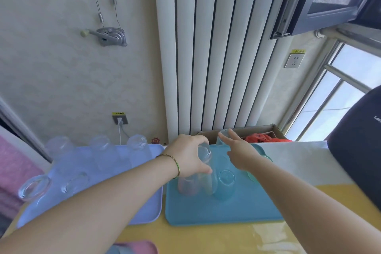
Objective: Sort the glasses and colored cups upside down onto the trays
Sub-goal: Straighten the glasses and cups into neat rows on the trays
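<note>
Our left hand (189, 156) grips a clear glass (204, 151) base-up, long axis near vertical, over the blue tray (216, 212); our right hand (241, 154) is spread, fingers straight.

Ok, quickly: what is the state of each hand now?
Left hand: holding a clear glass over the blue tray.
Right hand: open, fingers straight, by a pale cup.

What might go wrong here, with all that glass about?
The left hand grips a clear glass close to the pink cup and blue cup on the teal tray; lowering it could knock them. The right forearm crosses just by the green cup and might tip it.
</note>
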